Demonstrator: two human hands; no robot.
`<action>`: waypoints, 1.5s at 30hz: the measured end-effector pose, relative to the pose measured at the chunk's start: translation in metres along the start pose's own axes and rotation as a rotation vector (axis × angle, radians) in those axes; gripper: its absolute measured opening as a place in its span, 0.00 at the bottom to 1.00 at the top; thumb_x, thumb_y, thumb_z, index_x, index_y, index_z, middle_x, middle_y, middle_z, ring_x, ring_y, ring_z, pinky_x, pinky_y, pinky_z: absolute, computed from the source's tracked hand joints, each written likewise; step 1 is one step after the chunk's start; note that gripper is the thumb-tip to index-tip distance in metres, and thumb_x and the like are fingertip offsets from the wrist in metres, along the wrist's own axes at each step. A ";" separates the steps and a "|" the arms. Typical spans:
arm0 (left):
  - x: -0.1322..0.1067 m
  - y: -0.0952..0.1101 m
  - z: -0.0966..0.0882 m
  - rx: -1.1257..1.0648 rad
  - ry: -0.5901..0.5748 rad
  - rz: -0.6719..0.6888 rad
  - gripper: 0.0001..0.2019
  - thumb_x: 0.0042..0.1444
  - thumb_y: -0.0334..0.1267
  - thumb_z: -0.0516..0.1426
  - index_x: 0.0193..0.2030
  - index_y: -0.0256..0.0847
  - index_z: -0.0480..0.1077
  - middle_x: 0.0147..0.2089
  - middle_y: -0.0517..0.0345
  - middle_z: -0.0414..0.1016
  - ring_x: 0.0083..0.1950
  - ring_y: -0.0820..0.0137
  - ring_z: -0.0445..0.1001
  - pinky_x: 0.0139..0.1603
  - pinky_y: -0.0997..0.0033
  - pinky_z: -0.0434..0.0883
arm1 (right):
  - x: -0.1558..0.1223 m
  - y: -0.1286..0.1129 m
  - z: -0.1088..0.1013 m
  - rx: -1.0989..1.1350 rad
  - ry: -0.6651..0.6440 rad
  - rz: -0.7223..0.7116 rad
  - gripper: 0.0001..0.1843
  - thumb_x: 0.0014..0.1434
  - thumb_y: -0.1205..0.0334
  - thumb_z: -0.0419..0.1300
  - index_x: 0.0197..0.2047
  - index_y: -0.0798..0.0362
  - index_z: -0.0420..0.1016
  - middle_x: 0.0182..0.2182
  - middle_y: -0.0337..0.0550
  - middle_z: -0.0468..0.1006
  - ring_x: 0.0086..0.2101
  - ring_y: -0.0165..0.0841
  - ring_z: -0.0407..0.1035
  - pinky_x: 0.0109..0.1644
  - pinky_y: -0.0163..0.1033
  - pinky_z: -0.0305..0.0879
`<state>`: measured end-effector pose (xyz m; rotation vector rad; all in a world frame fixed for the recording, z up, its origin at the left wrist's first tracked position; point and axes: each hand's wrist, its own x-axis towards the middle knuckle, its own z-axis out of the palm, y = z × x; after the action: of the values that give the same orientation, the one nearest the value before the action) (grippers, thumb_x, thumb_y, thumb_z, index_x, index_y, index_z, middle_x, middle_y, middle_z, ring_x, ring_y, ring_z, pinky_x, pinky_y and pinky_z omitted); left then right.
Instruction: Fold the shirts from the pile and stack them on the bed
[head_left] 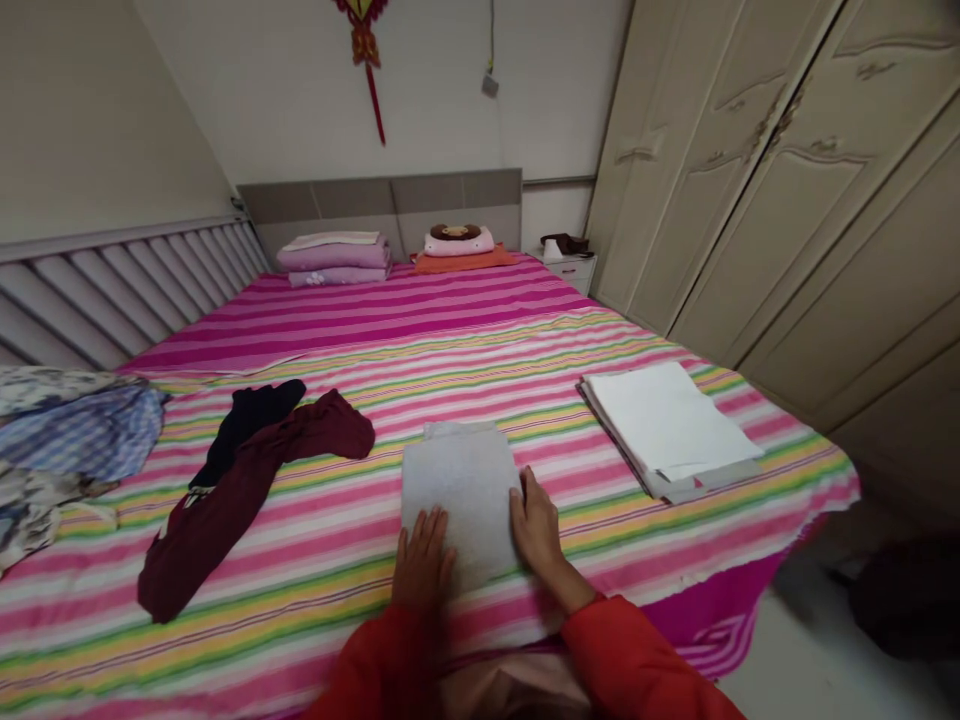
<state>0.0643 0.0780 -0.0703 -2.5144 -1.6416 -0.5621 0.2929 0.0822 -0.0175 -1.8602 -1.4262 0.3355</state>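
Note:
A light grey folded cloth (466, 490), roughly rectangular, lies on the striped bed sheet right in front of me. My left hand (423, 562) rests flat on its lower left part, fingers stretched out. Along the cloth's right edge stands my right hand (535, 520), turned on its side with the thumb touching the cloth and the fingers loosely extended. To the right lies a stack of folded cloths (667, 420), white on top and grey beneath. A dark maroon garment (247, 490) and a black garment (244, 425) lie crumpled to the left.
A heap of patterned clothes (82, 430) covers the far left of the bed. Folded purple bedding (337, 258) and a pink pillow (459, 242) on an orange cloth sit by the headboard (450, 200). A rail (127, 280) borders the left side; wardrobes (780, 180) stand right.

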 end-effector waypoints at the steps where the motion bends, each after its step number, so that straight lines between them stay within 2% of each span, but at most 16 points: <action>1: 0.006 0.003 -0.002 -0.014 -0.011 0.000 0.23 0.64 0.39 0.46 0.65 0.46 0.64 0.67 0.50 0.65 0.69 0.60 0.60 0.66 0.49 0.61 | 0.003 -0.002 0.000 0.037 0.000 0.043 0.32 0.68 0.51 0.39 0.68 0.60 0.58 0.55 0.57 0.74 0.53 0.42 0.69 0.57 0.45 0.63; 3: 0.025 0.015 -0.006 -0.044 -0.035 0.025 0.23 0.64 0.37 0.44 0.65 0.45 0.64 0.67 0.51 0.65 0.69 0.61 0.60 0.66 0.49 0.60 | 0.007 -0.007 0.004 0.041 0.027 0.083 0.32 0.68 0.50 0.40 0.67 0.60 0.59 0.53 0.58 0.75 0.51 0.44 0.69 0.54 0.46 0.64; 6: 0.069 0.038 -0.011 -0.077 -0.082 0.087 0.23 0.65 0.38 0.44 0.66 0.47 0.63 0.69 0.53 0.63 0.71 0.61 0.57 0.67 0.46 0.58 | 0.006 -0.013 0.012 -0.055 0.104 0.056 0.31 0.68 0.49 0.39 0.64 0.59 0.64 0.53 0.59 0.74 0.52 0.47 0.66 0.56 0.50 0.61; 10: 0.124 0.056 -0.011 -0.087 -0.169 0.154 0.24 0.65 0.43 0.47 0.67 0.47 0.60 0.70 0.54 0.60 0.72 0.58 0.55 0.69 0.41 0.53 | 0.002 -0.012 0.019 -0.075 0.155 0.049 0.28 0.69 0.51 0.39 0.59 0.57 0.68 0.49 0.56 0.75 0.49 0.44 0.67 0.54 0.48 0.61; 13: 0.152 0.050 -0.012 -0.087 -0.229 0.138 0.24 0.65 0.45 0.47 0.67 0.49 0.60 0.71 0.57 0.59 0.72 0.59 0.53 0.70 0.43 0.51 | 0.002 -0.010 0.021 -0.077 0.185 0.043 0.26 0.69 0.51 0.40 0.57 0.57 0.69 0.48 0.55 0.76 0.48 0.43 0.67 0.53 0.46 0.61; 17: 0.170 0.023 -0.018 -0.057 -0.282 -0.044 0.25 0.65 0.47 0.45 0.68 0.46 0.60 0.72 0.56 0.57 0.73 0.59 0.52 0.71 0.46 0.51 | 0.003 -0.008 0.023 -0.081 0.244 0.015 0.26 0.69 0.50 0.42 0.55 0.57 0.70 0.45 0.53 0.76 0.46 0.42 0.67 0.51 0.46 0.61; 21: 0.157 -0.014 -0.021 -0.061 -0.236 -0.231 0.27 0.65 0.48 0.44 0.68 0.43 0.60 0.72 0.52 0.57 0.73 0.57 0.52 0.70 0.46 0.53 | 0.004 -0.005 0.025 -0.100 0.267 -0.003 0.26 0.69 0.49 0.43 0.53 0.59 0.72 0.42 0.54 0.77 0.44 0.42 0.68 0.49 0.46 0.61; 26: 0.103 -0.050 -0.014 -0.238 -0.007 -0.374 0.25 0.66 0.43 0.41 0.66 0.41 0.61 0.70 0.48 0.61 0.70 0.60 0.58 0.67 0.48 0.59 | 0.004 -0.009 0.017 -0.116 0.182 0.028 0.27 0.67 0.47 0.45 0.52 0.58 0.73 0.41 0.55 0.77 0.44 0.44 0.68 0.48 0.47 0.62; 30: 0.062 -0.059 -0.010 -0.317 0.221 -0.395 0.25 0.65 0.41 0.41 0.61 0.36 0.67 0.62 0.44 0.71 0.63 0.61 0.68 0.65 0.53 0.63 | 0.009 -0.019 0.007 -0.026 0.036 0.128 0.24 0.61 0.44 0.54 0.47 0.56 0.76 0.41 0.55 0.78 0.44 0.46 0.70 0.47 0.48 0.64; 32: 0.051 -0.057 -0.011 -0.307 0.326 -0.437 0.24 0.64 0.41 0.42 0.57 0.35 0.70 0.58 0.43 0.74 0.60 0.61 0.71 0.63 0.55 0.65 | 0.013 -0.025 0.003 0.144 -0.071 0.246 0.25 0.53 0.44 0.62 0.45 0.56 0.76 0.41 0.54 0.79 0.43 0.46 0.72 0.45 0.47 0.66; 34: 0.047 -0.054 -0.012 -0.296 0.385 -0.470 0.22 0.64 0.41 0.42 0.54 0.36 0.72 0.55 0.45 0.76 0.58 0.62 0.73 0.62 0.56 0.66 | 0.018 -0.030 -0.001 0.406 -0.195 0.394 0.27 0.45 0.46 0.68 0.43 0.56 0.76 0.40 0.53 0.81 0.40 0.45 0.75 0.42 0.45 0.69; 36: 0.048 -0.051 -0.013 -0.292 0.404 -0.478 0.21 0.64 0.41 0.43 0.51 0.38 0.74 0.53 0.47 0.78 0.56 0.63 0.74 0.62 0.58 0.67 | 0.022 -0.035 -0.008 0.692 -0.351 0.504 0.27 0.40 0.49 0.71 0.41 0.56 0.77 0.38 0.51 0.83 0.38 0.44 0.76 0.40 0.44 0.70; 39: 0.050 -0.051 -0.015 -0.278 0.404 -0.469 0.21 0.64 0.41 0.42 0.49 0.39 0.74 0.52 0.48 0.78 0.55 0.64 0.75 0.61 0.60 0.68 | 0.024 -0.038 -0.024 0.961 -0.572 0.542 0.26 0.37 0.53 0.73 0.39 0.57 0.79 0.35 0.49 0.84 0.37 0.44 0.78 0.42 0.45 0.72; 41: 0.050 -0.054 -0.015 -0.268 0.392 -0.457 0.21 0.63 0.41 0.42 0.48 0.38 0.75 0.52 0.47 0.78 0.55 0.63 0.75 0.60 0.60 0.68 | 0.022 -0.035 -0.036 1.003 -0.603 0.539 0.24 0.35 0.55 0.74 0.37 0.56 0.79 0.33 0.47 0.84 0.36 0.43 0.78 0.43 0.45 0.72; 45: 0.051 -0.058 -0.016 -0.257 0.341 -0.462 0.20 0.62 0.41 0.44 0.48 0.39 0.74 0.54 0.47 0.77 0.57 0.62 0.73 0.61 0.59 0.67 | 0.014 -0.016 -0.065 1.002 -0.528 0.528 0.24 0.30 0.58 0.75 0.34 0.55 0.79 0.30 0.44 0.83 0.32 0.41 0.77 0.42 0.45 0.71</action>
<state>0.0260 0.1422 -0.0453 -2.0129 -2.1144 -1.2373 0.3265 0.0705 0.0409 -1.2667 -0.7430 1.5669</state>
